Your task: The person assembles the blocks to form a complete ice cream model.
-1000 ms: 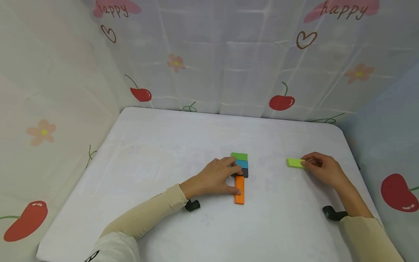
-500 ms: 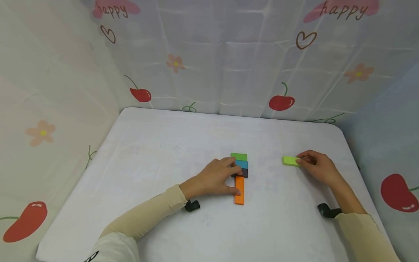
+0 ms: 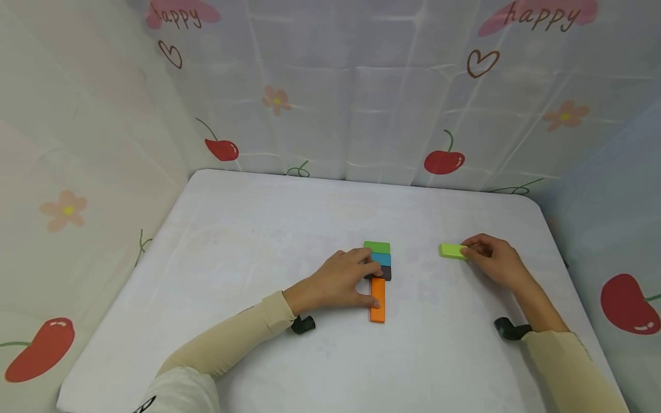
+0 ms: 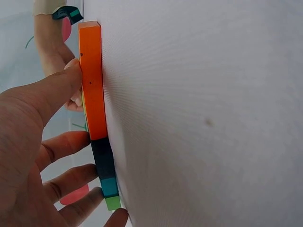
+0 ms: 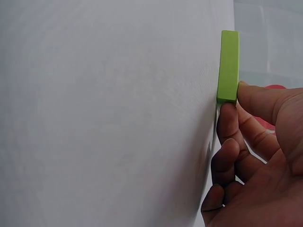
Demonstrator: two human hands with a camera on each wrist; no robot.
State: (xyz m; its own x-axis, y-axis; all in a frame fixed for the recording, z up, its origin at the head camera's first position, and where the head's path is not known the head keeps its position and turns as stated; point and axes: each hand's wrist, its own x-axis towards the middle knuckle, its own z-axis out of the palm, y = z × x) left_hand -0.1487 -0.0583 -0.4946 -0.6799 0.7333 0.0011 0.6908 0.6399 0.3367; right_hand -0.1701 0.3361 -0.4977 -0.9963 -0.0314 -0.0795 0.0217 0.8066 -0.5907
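Note:
In the head view, a green block (image 3: pixel 378 247), a blue block (image 3: pixel 383 260) and a dark block (image 3: pixel 386 273) lie side by side in a column. An orange block (image 3: pixel 379 291) extends from the dark one toward the person. My left hand (image 3: pixel 342 281) rests on this row with fingers spread: the left wrist view has the thumb on the orange block and fingertips along the dark, blue and green ones. To the right, my right hand (image 3: pixel 497 261) pinches one end of a lime-green block (image 3: pixel 451 251) between thumb and fingers, low over the table or touching it; I cannot tell which.
The white table (image 3: pixel 268 218) stretches around the blocks, with patterned curtains (image 3: pixel 351 115) behind it and at both sides. Black wrist-worn devices (image 3: pixel 511 330) sit at both wrists, close to the tabletop.
My right hand has moved left and slightly away from the person with the lime-green block, bringing it nearer the row. The left hand and the other blocks have stayed put.

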